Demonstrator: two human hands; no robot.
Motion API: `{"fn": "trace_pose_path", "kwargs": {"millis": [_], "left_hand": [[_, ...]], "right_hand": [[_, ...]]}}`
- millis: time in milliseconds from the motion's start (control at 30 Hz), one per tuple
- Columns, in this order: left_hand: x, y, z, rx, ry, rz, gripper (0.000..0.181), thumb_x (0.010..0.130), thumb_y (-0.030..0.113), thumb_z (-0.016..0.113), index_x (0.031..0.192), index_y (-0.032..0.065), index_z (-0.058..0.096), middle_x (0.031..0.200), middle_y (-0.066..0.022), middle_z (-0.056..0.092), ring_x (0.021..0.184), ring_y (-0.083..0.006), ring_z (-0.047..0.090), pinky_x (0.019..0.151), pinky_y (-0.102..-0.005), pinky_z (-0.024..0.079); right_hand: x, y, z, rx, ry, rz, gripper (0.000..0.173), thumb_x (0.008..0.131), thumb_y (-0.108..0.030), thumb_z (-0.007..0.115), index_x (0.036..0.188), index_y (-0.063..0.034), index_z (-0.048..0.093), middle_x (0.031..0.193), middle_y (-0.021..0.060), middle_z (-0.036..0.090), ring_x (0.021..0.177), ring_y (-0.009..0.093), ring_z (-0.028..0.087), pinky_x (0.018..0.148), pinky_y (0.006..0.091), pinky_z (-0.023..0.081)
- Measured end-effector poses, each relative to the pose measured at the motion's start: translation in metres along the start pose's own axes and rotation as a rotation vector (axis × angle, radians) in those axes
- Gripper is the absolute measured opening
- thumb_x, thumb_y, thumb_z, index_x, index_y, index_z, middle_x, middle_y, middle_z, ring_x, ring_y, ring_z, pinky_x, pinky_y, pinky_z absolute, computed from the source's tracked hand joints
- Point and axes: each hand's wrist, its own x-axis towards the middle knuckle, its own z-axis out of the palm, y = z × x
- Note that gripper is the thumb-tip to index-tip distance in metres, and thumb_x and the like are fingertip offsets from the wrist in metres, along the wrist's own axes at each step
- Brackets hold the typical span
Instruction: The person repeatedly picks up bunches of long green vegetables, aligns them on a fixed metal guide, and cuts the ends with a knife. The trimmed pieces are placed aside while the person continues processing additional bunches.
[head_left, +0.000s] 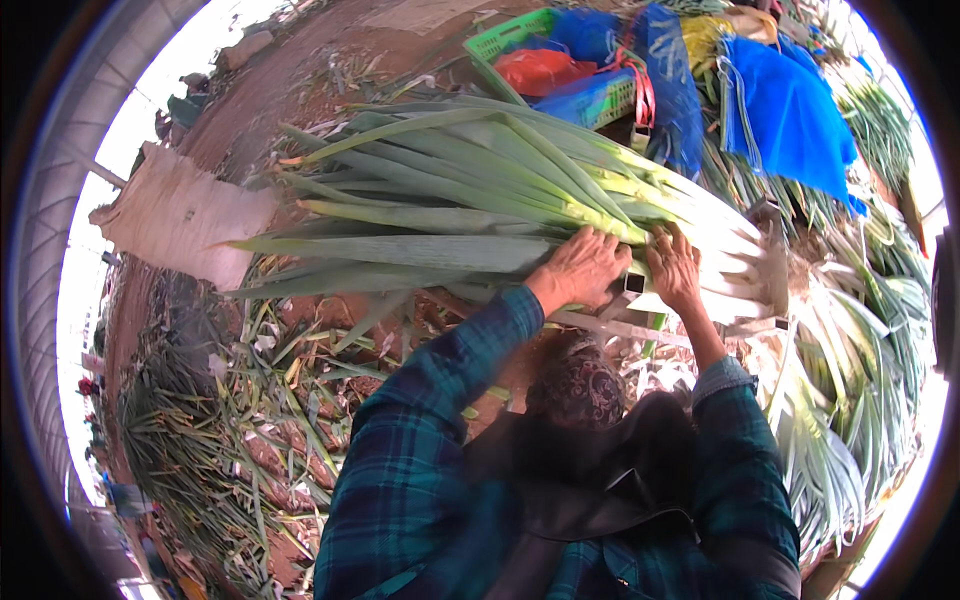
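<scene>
A thick bundle of long green onions (450, 187) lies crosswise before me, leaves to the left and white stalks to the right. My left hand (581, 266) holds the near side of the bundle, where the leaves turn pale, with its fingers curled over the stalks. Close on its right, my right hand (675, 266) grips the white part. Beneath the bundle is a metal rack (622, 328); the open end of a square tube (634, 283) shows between my hands. The root ends meet an upright metal plate (772, 255) on the right. Palms and some fingertips are hidden.
Beyond the bundle stand a green plastic crate (510, 36) and a blue crate (600, 101), with a red bag (544, 70) and blue sheeting (787, 112) nearby. More green onions (862, 375) are heaped at right. Loose leaves (202, 442) litter the soil at left.
</scene>
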Motion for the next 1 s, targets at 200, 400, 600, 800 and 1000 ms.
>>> {"fn": "trace_pose_path", "kwargs": {"millis": [200, 400, 600, 800, 1000], "left_hand": [[-0.049, 0.000, 0.003, 0.136, 0.372, -0.048, 0.044, 0.078, 0.009, 0.052, 0.122, 0.0042, 0.049, 0.122, -0.0166, 0.049, 0.117, -0.0315, 0.044, 0.100, -0.0543, 0.028], [-0.157, -0.065, -0.040, 0.379, 0.266, -0.466, 0.048, 0.071, 0.005, 0.055, 0.118, 0.0090, 0.049, 0.106, -0.0109, 0.053, 0.100, -0.0275, 0.049, 0.090, -0.0499, 0.034], [-0.207, -0.120, -0.080, 0.159, 0.029, -0.438, 0.052, 0.062, 0.003, 0.065, 0.113, 0.0075, 0.053, 0.094, -0.0093, 0.055, 0.089, -0.0263, 0.054, 0.081, -0.0355, 0.040], [-0.198, -0.167, -0.075, -0.037, 0.007, -0.410, 0.041, 0.063, 0.015, 0.073, 0.100, 0.0079, 0.056, 0.096, -0.0077, 0.063, 0.088, -0.0302, 0.059, 0.073, -0.0405, 0.048], [-0.223, -0.189, -0.015, 0.032, 0.118, -0.393, 0.036, 0.066, 0.019, 0.066, 0.099, 0.0086, 0.055, 0.084, -0.0126, 0.060, 0.078, -0.0352, 0.057, 0.069, -0.0422, 0.046]], "right_hand": [[0.004, 0.009, 0.003, 0.063, 0.043, 0.022, 0.044, 0.086, -0.034, 0.044, 0.124, -0.0136, 0.049, 0.133, 0.0157, 0.040, 0.119, 0.032, 0.041, 0.098, 0.0487, 0.025], [0.005, 0.009, 0.002, 0.044, 0.046, 0.034, 0.042, 0.085, -0.033, 0.045, 0.122, -0.0146, 0.050, 0.133, 0.0149, 0.040, 0.118, 0.031, 0.042, 0.098, 0.0470, 0.026], [0.005, 0.010, 0.004, 0.014, 0.016, 0.014, 0.042, 0.085, -0.033, 0.046, 0.122, -0.0146, 0.050, 0.133, 0.0141, 0.040, 0.118, 0.031, 0.043, 0.098, 0.0464, 0.026], [0.006, 0.018, 0.005, -0.017, 0.022, -0.019, 0.043, 0.086, -0.035, 0.044, 0.122, -0.0140, 0.051, 0.134, 0.0144, 0.040, 0.119, 0.030, 0.042, 0.099, 0.0450, 0.026], [0.001, 0.008, -0.006, 0.008, -0.017, 0.032, 0.042, 0.086, -0.033, 0.043, 0.123, -0.0134, 0.051, 0.134, 0.0146, 0.040, 0.119, 0.029, 0.043, 0.097, 0.0436, 0.028]]}}
